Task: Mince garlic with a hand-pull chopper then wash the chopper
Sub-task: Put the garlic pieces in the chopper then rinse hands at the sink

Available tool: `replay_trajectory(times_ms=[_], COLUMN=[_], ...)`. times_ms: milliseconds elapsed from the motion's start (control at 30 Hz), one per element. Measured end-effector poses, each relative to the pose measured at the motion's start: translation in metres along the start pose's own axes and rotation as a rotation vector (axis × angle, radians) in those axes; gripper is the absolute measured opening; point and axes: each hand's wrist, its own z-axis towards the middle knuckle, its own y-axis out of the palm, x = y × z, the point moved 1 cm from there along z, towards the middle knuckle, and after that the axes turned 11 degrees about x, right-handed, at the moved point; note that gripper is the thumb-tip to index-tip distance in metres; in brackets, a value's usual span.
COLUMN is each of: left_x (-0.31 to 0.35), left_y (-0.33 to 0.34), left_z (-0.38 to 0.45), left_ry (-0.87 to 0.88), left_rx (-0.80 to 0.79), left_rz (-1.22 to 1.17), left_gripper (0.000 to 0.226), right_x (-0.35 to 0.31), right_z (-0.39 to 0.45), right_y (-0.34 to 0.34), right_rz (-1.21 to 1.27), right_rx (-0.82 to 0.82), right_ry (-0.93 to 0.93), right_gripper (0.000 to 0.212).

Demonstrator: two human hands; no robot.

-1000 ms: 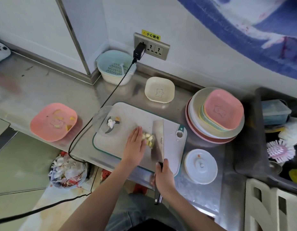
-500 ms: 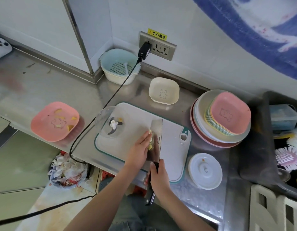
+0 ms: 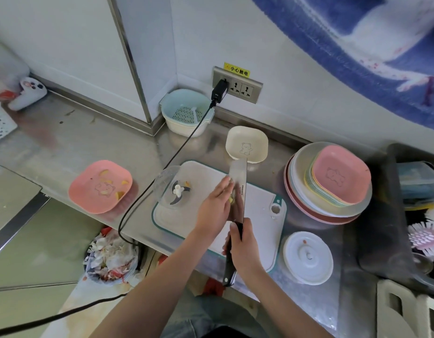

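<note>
A white cutting board (image 3: 260, 211) with a green rim lies on the steel counter. The clear chopper bowl (image 3: 173, 189) with its blade stands on the board's left end, a few garlic bits inside. The chopper's white lid (image 3: 308, 257) lies right of the board. My right hand (image 3: 245, 247) grips the black handle of a cleaver (image 3: 238, 176), whose blade is lifted off the board and tilted. My left hand (image 3: 214, 208) presses straight fingers against the blade's left side, holding yellow garlic pieces (image 3: 231, 200) on it.
A cream dish (image 3: 246, 143) sits behind the board. A pink plate (image 3: 100, 186) with scraps lies at left, a stack of plates (image 3: 330, 181) at right. A black cable (image 3: 162, 172) crosses the counter from the wall socket. A colander bowl (image 3: 186, 115) stands in the corner, a sink (image 3: 420, 215) at far right.
The garlic lay in a pile on the board beside the flat cleaver. The blade slid under it, and now both hands have lifted the loaded cleaver up off the board.
</note>
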Motion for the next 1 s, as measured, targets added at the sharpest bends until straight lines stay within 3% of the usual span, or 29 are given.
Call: replay_trajectory(times_ms=[267, 367, 500, 600, 800, 900, 1000], left_x=[-0.029, -0.046, -0.072, -0.083, -0.062, -0.051, -0.041], left_y=[-0.061, -0.074, -0.081, -0.082, -0.079, -0.075, -0.065], left_z=[0.006, 0.000, -0.001, 0.000, 0.004, 0.007, 0.011], left_ry=[-0.084, -0.198, -0.298, -0.251, -0.154, -0.012, 0.120], left_rx=[0.166, 0.148, 0.075, 0.010, 0.121, 0.093, 0.011], left_rz=[0.097, 0.146, 0.237, 0.299, 0.265, 0.293, 0.317], left_gripper=[0.044, 0.043, 0.042, 0.045, 0.042, 0.044, 0.044], right_x=[-0.026, -0.026, -0.024, -0.022, -0.018, -0.013, -0.004], right_z=[-0.005, -0.008, -0.010, -0.004, 0.014, 0.022, 0.031], right_y=[0.050, 0.067, 0.075, 0.066, 0.046, 0.021, -0.016], right_rz=[0.010, -0.030, -0.111, -0.144, -0.207, -0.218, -0.218], right_rx=[-0.166, -0.214, -0.154, -0.097, -0.002, 0.148, 0.249], right_ry=[-0.093, -0.087, -0.104, -0.128, -0.197, -0.204, -0.127], right_gripper=[0.006, 0.006, 0.011, 0.013, 0.011, 0.003, 0.009])
